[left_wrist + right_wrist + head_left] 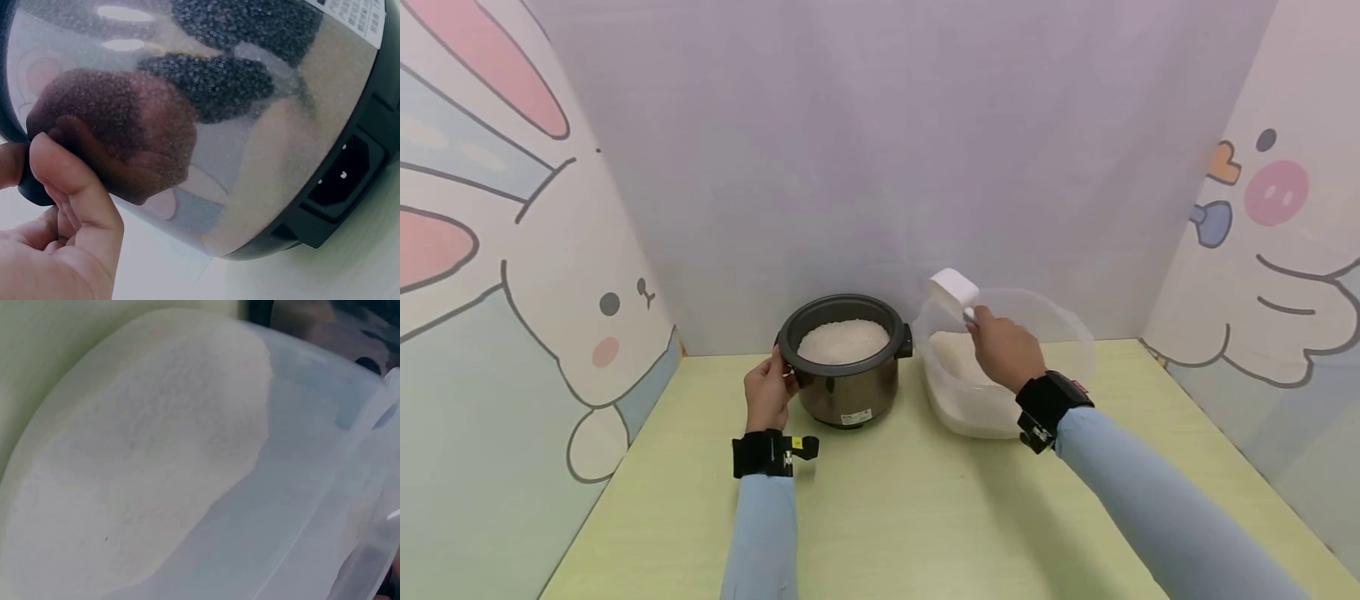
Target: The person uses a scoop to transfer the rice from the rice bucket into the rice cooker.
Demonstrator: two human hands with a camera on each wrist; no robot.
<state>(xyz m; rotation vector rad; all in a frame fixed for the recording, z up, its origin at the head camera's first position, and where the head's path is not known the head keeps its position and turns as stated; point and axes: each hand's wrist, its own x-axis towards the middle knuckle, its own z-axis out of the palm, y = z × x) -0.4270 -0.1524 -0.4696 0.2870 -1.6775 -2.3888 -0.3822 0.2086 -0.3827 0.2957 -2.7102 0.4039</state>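
Pinching the side handle of the cooker (847, 358), the left hand (767, 396) steadies it on the bench (895, 500). A white scoop (955, 290) is gripped by its handle in the right hand (1003, 350), raised above the tub (1060, 333) of rice (137, 475) — just right of the cooker. The scoop is judged light and stiff; the metal cooker — smooth, likely slippery — is best held at its handles.
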